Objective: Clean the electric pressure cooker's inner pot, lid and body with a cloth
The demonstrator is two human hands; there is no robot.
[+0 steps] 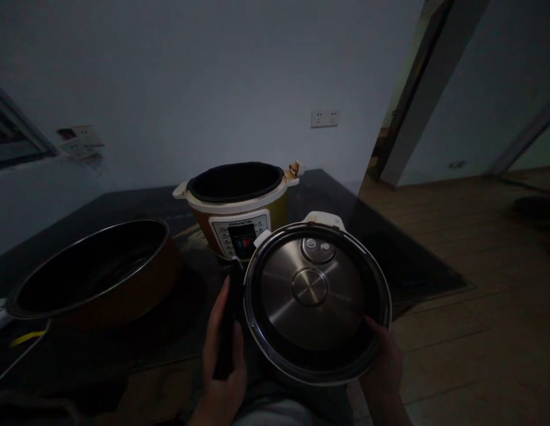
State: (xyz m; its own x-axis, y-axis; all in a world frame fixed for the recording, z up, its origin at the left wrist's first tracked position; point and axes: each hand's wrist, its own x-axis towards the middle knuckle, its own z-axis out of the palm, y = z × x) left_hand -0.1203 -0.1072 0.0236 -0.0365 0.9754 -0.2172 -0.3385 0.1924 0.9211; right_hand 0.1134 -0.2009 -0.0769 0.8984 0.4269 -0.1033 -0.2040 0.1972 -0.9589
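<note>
My right hand [385, 355] grips the lower right rim of the pressure cooker lid [310, 296], its thumb on the underside. The lid is turned so its shiny metal inner face, dark sealing ring and small valves show. My left hand [222, 349] is closed round a long black object [228, 331] with a small pale tip, just left of the lid; too dark to tell its kind. Behind the lid stands the electric pressure cooker [239, 207], uncovered, with a black inside, a control panel and white side handles. The lid overlaps its front right in view.
A wide brown pan [119, 299] with a dark inside sits on the dark countertop [417, 260] at left. Near it lie a yellow strip [29, 338] and a white cable. Wall sockets [324, 118] are behind. The counter's right edge drops to a tiled floor [488, 337].
</note>
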